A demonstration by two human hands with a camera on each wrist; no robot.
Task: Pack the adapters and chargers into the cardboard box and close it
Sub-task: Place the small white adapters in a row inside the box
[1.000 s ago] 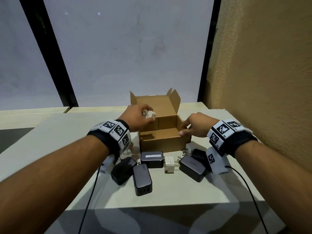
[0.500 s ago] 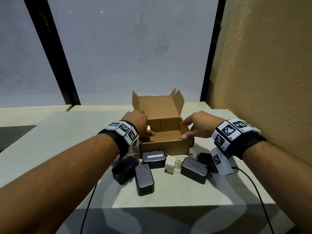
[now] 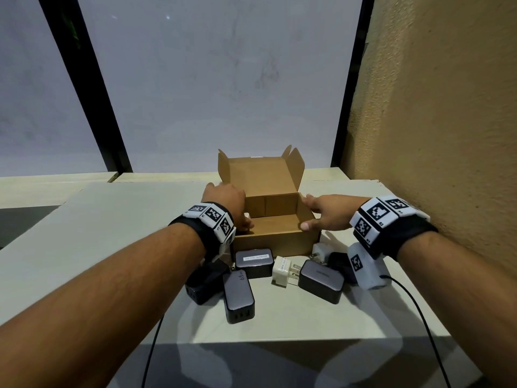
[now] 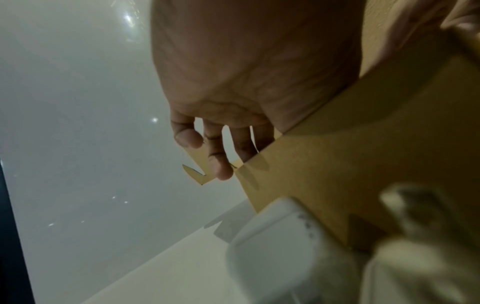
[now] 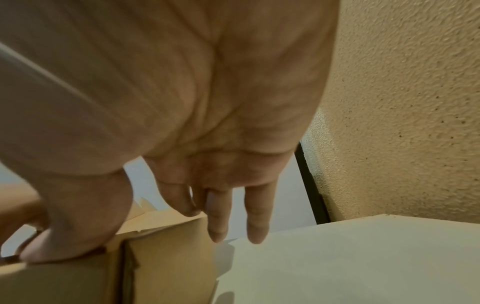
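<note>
The open cardboard box (image 3: 275, 242) stands mid-table with its lid (image 3: 261, 175) tilted up at the back. My left hand (image 3: 223, 201) straddles the box's left wall (image 4: 363, 164), with straight fingers (image 4: 221, 164) outside and the thumb over the rim. My right hand (image 3: 321, 214) lies along the right wall, thumb (image 5: 78, 236) on the front corner and fingers (image 5: 255, 216) straight outside it. Neither hand holds a charger. In front of the box lie several dark chargers (image 3: 239, 296) (image 3: 321, 281) and a white adapter (image 3: 282, 271). The box floor is mostly hidden.
A textured tan wall (image 3: 447, 107) rises close on the right. Grey panels with black frames (image 3: 92, 88) stand behind the table (image 3: 112, 225). Wrist-camera cables (image 3: 419, 309) trail across the table's front. A white adapter (image 4: 272, 246) lies against the box's left side.
My left hand carried a small white adapter down into the box and let it go; it now sits on the left wall. My right hand slid back along the right wall.
</note>
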